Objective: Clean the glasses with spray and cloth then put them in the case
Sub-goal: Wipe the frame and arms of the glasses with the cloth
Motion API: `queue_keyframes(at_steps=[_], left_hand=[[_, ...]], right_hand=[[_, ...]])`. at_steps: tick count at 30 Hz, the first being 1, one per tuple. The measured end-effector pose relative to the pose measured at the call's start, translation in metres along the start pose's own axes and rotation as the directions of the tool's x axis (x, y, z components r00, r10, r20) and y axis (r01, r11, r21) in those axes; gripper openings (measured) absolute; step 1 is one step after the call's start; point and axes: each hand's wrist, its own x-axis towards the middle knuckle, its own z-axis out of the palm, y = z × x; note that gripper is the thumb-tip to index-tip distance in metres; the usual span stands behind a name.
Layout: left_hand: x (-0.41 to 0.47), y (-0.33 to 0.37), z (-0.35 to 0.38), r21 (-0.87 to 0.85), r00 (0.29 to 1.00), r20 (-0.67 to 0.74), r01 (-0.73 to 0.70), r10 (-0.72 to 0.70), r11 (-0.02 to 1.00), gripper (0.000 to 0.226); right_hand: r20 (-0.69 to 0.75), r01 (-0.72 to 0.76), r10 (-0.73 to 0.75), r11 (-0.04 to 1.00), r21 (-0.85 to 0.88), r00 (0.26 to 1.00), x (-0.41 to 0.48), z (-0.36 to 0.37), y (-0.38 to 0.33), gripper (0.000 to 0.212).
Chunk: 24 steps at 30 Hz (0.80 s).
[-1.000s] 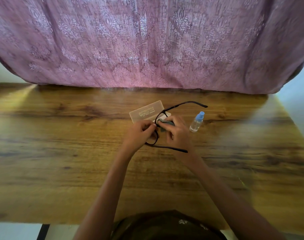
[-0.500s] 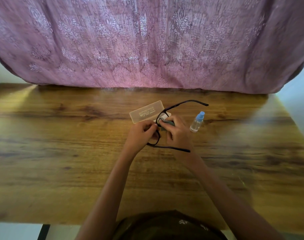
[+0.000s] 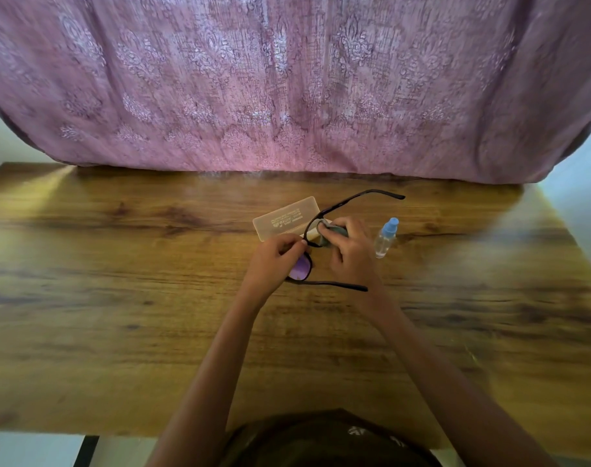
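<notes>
Black-framed glasses (image 3: pixel 324 283) with their temples unfolded are held above the wooden table (image 3: pixel 118 298). My left hand (image 3: pixel 270 261) pinches the frame at the bridge, beside the nearer lens, which shows a purple tint. My right hand (image 3: pixel 351 252) presses a grey-green cloth (image 3: pixel 334 229) against the farther lens. A clear plastic case (image 3: pixel 284 221) with printed text lies closed just behind my hands. A small clear spray bottle (image 3: pixel 385 238) with a blue cap stands upright to the right of my right hand.
A pink patterned curtain (image 3: pixel 287 89) hangs along the table's far edge. Bare wood spreads to the left, right and front of my hands. The table's front edge is near my body.
The glasses have tilted slightly, so the nearer lens now shows purple. My right hand has shifted the cloth on the farther lens. Case and bottle have not moved.
</notes>
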Motion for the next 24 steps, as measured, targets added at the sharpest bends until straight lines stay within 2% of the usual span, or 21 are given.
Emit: queue_keyframes(at_steps=[6,12,17,19,22,24], left_hand=[[-0.001,0.001,0.0,-0.055,1.0,0.005,-0.005,0.005,0.998,0.022],[0.0,0.001,-0.001,-0.045,0.999,0.027,0.018,-0.017,0.999,0.021],[0.0,-0.001,0.001,-0.024,1.0,0.016,0.002,-0.001,1.0,0.019],[0.001,-0.002,0.003,-0.006,1.0,0.003,0.0,0.0,1.0,0.019],[0.002,-0.001,0.003,-0.03,1.0,-0.005,0.012,-0.012,0.999,0.02],[0.002,-0.002,0.002,-0.045,1.0,-0.011,0.008,-0.009,0.999,0.022]], right_hand=[[0.034,-0.021,0.019,0.999,0.044,0.999,-0.011,0.002,0.003,0.032],[0.048,0.047,-0.051,0.995,0.088,0.998,-0.008,0.0,-0.003,0.029],[0.03,-0.046,0.046,0.999,0.017,0.998,0.0,0.001,0.0,0.028],[0.023,-0.036,0.035,0.999,0.025,0.999,0.001,0.0,-0.002,0.026],[0.059,-0.006,0.001,0.997,0.078,0.998,-0.001,-0.002,-0.006,0.038],[0.074,0.013,-0.02,0.995,0.102,0.997,-0.005,-0.001,-0.008,0.037]])
